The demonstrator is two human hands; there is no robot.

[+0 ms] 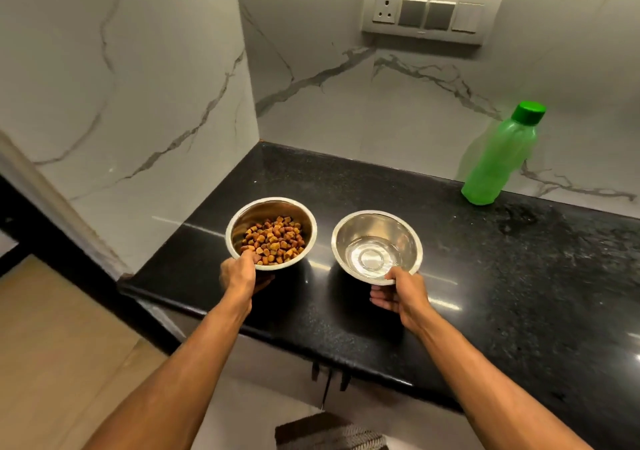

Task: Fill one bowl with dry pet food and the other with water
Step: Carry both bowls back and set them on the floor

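Near the counter's (450, 276) front edge, toward its left corner, sit two steel bowls side by side, close but not touching. Left one, the kibble bowl (271, 207), has dry pet food (273, 240) covering its bottom; the water bowl (376, 219) looks to hold a shallow layer of water. So both fills seem pretty much done, maybe just carrying left. Left hand (239, 276) pinches the kibble bowl's near rim, thumb inside; right hand (398, 293) grips the water bowl's near rim the same way. One green bottle (498, 155), capped, stands at the back edge.
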